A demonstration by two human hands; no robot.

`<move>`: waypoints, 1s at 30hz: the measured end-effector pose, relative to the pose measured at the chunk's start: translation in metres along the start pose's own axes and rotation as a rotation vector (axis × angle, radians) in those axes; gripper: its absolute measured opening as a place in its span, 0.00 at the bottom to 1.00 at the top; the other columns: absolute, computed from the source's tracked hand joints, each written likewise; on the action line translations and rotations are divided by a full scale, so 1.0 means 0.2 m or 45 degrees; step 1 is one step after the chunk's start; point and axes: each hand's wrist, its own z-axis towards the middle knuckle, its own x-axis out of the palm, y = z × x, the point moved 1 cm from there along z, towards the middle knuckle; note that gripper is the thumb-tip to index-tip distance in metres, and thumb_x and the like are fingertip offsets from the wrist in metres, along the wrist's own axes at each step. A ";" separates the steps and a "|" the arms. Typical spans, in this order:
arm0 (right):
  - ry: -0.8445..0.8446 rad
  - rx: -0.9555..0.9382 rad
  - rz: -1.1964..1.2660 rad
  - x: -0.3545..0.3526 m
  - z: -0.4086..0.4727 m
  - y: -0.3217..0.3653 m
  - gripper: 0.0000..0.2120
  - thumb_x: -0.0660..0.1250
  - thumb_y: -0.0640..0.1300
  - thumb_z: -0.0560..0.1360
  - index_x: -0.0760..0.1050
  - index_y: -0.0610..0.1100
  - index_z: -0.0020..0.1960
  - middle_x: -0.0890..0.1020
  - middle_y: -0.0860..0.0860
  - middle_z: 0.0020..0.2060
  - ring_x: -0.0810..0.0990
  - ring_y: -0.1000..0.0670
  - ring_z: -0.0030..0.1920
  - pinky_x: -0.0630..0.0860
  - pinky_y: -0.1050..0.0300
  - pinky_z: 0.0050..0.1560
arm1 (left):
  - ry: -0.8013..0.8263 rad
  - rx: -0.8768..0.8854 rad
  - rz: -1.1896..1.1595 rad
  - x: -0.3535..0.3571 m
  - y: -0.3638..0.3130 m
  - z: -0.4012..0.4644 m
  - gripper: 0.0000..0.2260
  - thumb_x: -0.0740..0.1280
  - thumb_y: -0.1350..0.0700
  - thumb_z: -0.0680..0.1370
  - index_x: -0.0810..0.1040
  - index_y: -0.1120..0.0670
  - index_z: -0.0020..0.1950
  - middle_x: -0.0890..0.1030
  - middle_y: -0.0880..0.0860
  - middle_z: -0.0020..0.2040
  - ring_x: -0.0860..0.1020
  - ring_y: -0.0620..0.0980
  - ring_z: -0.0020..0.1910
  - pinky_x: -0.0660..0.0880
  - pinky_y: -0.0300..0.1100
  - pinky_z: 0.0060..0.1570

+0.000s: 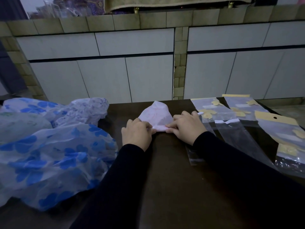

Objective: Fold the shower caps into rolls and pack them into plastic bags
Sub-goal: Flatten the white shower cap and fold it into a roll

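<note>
Pink shower cap [156, 117] flat on the dark brown table [166, 162], near the far edge, folded to a pointed shape with the tip away from the person
Near edge of the cap turned over into a narrow fold, held at both ends
Left hand [137, 132] at the left end of this fold, fingers curled, pinching the plastic
Right hand [185, 126] at the right end, fingers bent and pressing the fold down, thumb side pinching it too
Both arms in black sleeves [231, 154], reaching forward over the table

To the left, a loose pile of shower caps [49, 146], white with blue flowers, crumpled, one over another; one greenish cap [19, 124] among them, partly covered
To the right, several clear plastic bags [214, 111] lying flat, some with yellow top strips and yellow shapes inside, partly overlapping
One clear empty bag [234, 131] with a white flap just beside the right wrist, partly under the sleeve

Behind the table, a wall of white tiles [132, 71] with olive tile bands
</note>
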 end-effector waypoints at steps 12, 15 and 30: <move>-0.043 0.113 0.057 0.00 0.01 0.01 0.15 0.52 0.52 0.82 0.76 0.55 0.59 0.81 0.51 0.52 0.72 0.47 0.56 0.60 0.45 0.59 | -0.028 -0.100 -0.053 0.01 -0.03 0.01 0.13 0.56 0.44 0.81 0.78 0.48 0.53 0.80 0.52 0.53 0.74 0.53 0.56 0.63 0.50 0.55; -0.095 0.134 0.066 0.01 0.00 0.01 0.16 0.51 0.52 0.81 0.77 0.51 0.57 0.81 0.50 0.51 0.73 0.47 0.55 0.60 0.45 0.59 | -0.033 -0.115 -0.105 0.01 -0.02 0.01 0.09 0.55 0.44 0.82 0.72 0.46 0.54 0.80 0.51 0.50 0.75 0.52 0.53 0.62 0.50 0.53; -0.270 0.047 0.038 0.04 0.00 0.01 0.15 0.58 0.56 0.79 0.79 0.56 0.58 0.79 0.57 0.55 0.73 0.49 0.53 0.59 0.48 0.56 | -0.127 0.084 -0.084 0.04 -0.01 0.01 0.12 0.62 0.45 0.79 0.80 0.44 0.59 0.76 0.49 0.57 0.72 0.49 0.57 0.65 0.43 0.52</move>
